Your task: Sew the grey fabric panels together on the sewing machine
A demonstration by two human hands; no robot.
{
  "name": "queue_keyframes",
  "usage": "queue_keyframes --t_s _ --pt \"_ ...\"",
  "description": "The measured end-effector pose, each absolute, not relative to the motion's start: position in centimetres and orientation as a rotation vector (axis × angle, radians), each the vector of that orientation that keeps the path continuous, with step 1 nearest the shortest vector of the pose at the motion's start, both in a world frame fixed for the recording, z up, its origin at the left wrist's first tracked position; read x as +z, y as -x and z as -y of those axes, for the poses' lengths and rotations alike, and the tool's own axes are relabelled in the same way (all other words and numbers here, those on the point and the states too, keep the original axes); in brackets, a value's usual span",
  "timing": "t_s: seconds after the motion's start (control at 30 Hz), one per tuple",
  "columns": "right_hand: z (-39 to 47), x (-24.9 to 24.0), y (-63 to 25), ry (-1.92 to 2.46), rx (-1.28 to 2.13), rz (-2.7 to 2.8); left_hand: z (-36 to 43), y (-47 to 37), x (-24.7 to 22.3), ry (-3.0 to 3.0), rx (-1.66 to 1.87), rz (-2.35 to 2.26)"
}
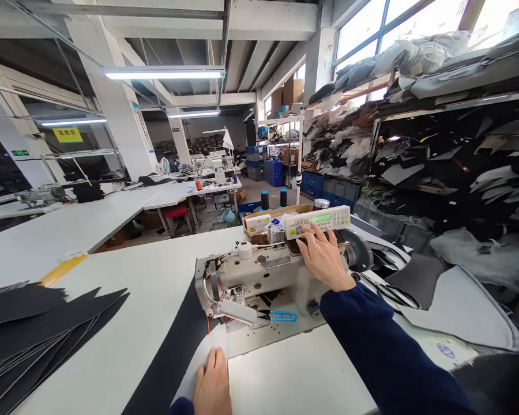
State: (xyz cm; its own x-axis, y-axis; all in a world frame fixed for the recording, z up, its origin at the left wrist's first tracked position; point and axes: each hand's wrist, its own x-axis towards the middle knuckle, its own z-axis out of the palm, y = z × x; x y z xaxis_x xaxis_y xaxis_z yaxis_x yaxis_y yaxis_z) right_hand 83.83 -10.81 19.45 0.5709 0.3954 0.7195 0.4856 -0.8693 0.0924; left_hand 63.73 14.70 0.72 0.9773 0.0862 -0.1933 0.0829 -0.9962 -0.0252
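Note:
My right hand (324,256) reaches up to the control panel (318,222) on top of the sewing machine (259,271). Its fingers are spread, with fingertips at the panel's keys. In front of the machine, my left hand (214,383) lies with fingertips flat on a pale fabric piece (202,354), whose tip runs up to the needle area. Beneath that piece is a dark fabric strip (168,346). An orange thread or strip (208,324) shows by the machine's head. Blue-handled thread snips (282,316) rest on the machine bed.
Dark cut pieces (56,328) are stacked on the white table (99,346) at left, near a yellow strip (64,270). Behind the machine stands a cardboard box (249,235) with thread cones (264,200). Fabric panels (462,305) lie at right, before crammed shelves (432,115).

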Motion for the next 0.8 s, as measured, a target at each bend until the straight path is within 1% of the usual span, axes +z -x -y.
queue_keyframes --t_s 0.17,0.23,0.3,0.37,0.47,0.57,0.63,0.7,0.8 --pt "11.6 20.5 -83.7 2.716 -1.159 0.781 -14.8 -63.8 1.4 3.122 0.336 0.156" --pt "11.7 20.5 -81.7 2.622 -1.197 0.826 -15.3 -63.5 2.0 3.124 0.416 0.147" --pt "10.9 19.3 -78.3 2.451 -1.189 1.003 -16.1 -62.8 2.6 3.122 0.540 0.108" --pt "9.0 16.5 -74.0 2.265 -1.011 1.340 -17.0 -61.4 3.4 3.127 0.619 0.102" --pt "5.1 10.8 -68.0 2.083 -0.574 1.870 -18.2 -58.9 4.8 3.184 0.578 0.140" --pt "1.5 5.5 -64.2 1.994 -0.293 2.153 -19.8 -57.7 6.4 3.211 0.569 0.154" --pt "-0.5 2.7 -63.0 2.049 -0.271 2.168 -21.0 -57.7 7.1 3.158 0.617 0.203" --pt "-2.0 0.6 -62.2 2.162 -0.348 2.119 -22.0 -58.0 7.8 3.107 0.620 0.238" --pt "-3.7 -1.0 -61.2 2.273 -0.491 2.097 -22.3 -58.2 8.6 3.086 0.559 0.223"
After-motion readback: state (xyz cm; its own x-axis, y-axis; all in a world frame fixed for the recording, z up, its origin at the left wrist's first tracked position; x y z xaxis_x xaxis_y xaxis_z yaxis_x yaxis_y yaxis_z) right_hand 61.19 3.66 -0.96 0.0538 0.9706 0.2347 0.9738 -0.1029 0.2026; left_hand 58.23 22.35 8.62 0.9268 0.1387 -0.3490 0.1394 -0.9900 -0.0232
